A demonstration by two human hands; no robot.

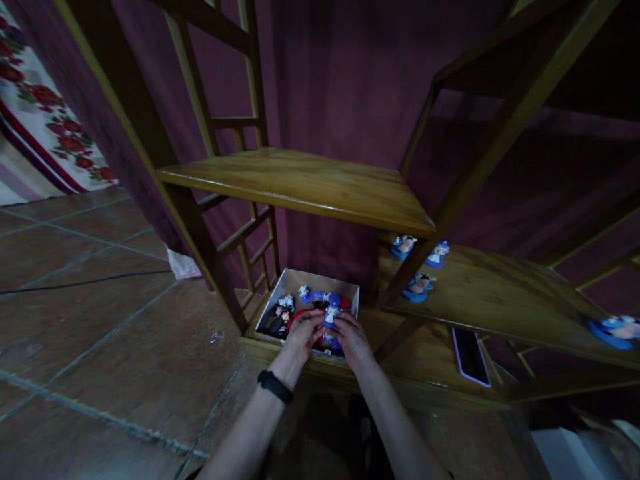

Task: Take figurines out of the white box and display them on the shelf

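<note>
Between the fingers of my left hand (pixel 304 331) and my right hand (pixel 351 335) is a small purple and white figurine (pixel 331 311), held upright from both sides. Both hands are over the front part of an open cardboard box (pixel 320 279). Inside the box lie several more figurines: black and white ones (pixel 285 305) at the left, and purple ones at the back and beneath my hands. Some red pieces show among them, partly covered by my hands. A black band (pixel 275 387) is on my left wrist.
Several figurines, one of them purple (pixel 437 254), stand on the right shelf (pixel 480 280). A phone (pixel 471 357) lies on the lower board. An upper shelf (pixel 300 179) and slanting posts (pixel 410 273) frame the box. A black cable (pixel 85 282) crosses the tiled floor.
</note>
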